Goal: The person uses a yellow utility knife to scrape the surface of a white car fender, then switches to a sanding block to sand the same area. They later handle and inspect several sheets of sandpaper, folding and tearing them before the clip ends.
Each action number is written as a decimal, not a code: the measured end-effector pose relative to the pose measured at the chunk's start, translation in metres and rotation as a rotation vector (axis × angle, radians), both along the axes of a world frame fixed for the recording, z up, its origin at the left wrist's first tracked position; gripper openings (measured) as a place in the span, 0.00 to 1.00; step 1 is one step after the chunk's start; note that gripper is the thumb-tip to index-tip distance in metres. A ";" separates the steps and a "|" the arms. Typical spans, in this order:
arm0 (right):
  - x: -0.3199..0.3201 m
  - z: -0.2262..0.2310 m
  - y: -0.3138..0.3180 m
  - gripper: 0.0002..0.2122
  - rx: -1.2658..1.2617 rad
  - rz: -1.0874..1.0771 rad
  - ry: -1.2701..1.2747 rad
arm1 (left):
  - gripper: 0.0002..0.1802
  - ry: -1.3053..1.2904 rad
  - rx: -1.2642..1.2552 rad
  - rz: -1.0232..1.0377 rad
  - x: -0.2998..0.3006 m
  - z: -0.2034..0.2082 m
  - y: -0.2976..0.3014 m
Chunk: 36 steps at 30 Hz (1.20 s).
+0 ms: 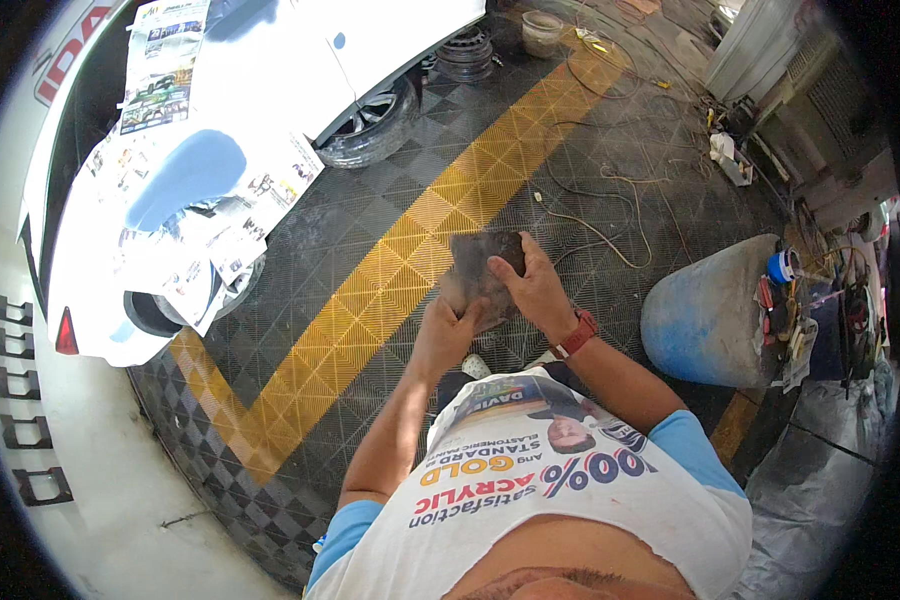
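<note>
In front of my body, over the floor, both hands hold a dark, flat sheet (pixel 478 254) that looks like worn sandpaper. My left hand (pixel 448 328) is closed on its lower left part, the thumb pressed on top. My right hand (pixel 540 288) grips the right edge, with its thumb lying across the face and the other fingers hidden underneath. A red watch (pixel 577 333) circles my right wrist. The lower part of the sheet is brownish and blurred.
A white car (pixel 300 60) with masking newspaper (pixel 235 225) stands at the left. A blue-grey drum (pixel 705 315) with tools is at the right. Cords (pixel 610 225) snake over the black-and-yellow tiled floor (pixel 370 290). A bucket (pixel 542 35) sits far back near stacked wheel rims (pixel 464 55).
</note>
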State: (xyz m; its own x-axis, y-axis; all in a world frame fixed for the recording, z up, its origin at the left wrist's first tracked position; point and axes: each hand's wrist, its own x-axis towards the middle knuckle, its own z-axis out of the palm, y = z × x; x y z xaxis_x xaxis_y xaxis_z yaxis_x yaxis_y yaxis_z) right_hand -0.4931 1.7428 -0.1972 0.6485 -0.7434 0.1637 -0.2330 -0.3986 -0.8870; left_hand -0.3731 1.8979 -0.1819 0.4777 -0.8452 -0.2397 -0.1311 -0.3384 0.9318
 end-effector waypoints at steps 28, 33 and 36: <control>-0.242 -0.074 -0.189 0.27 -0.398 -0.160 0.266 | 0.13 -0.060 -0.089 -0.192 -0.165 -0.020 -0.233; -0.367 -0.102 -0.225 0.25 0.360 -0.594 0.274 | 0.14 0.271 -0.203 -0.287 -0.206 -0.026 -0.281; -0.394 -0.089 -0.231 0.23 0.600 -0.759 -0.383 | 0.16 0.423 -0.271 -0.264 -0.238 -0.027 -0.317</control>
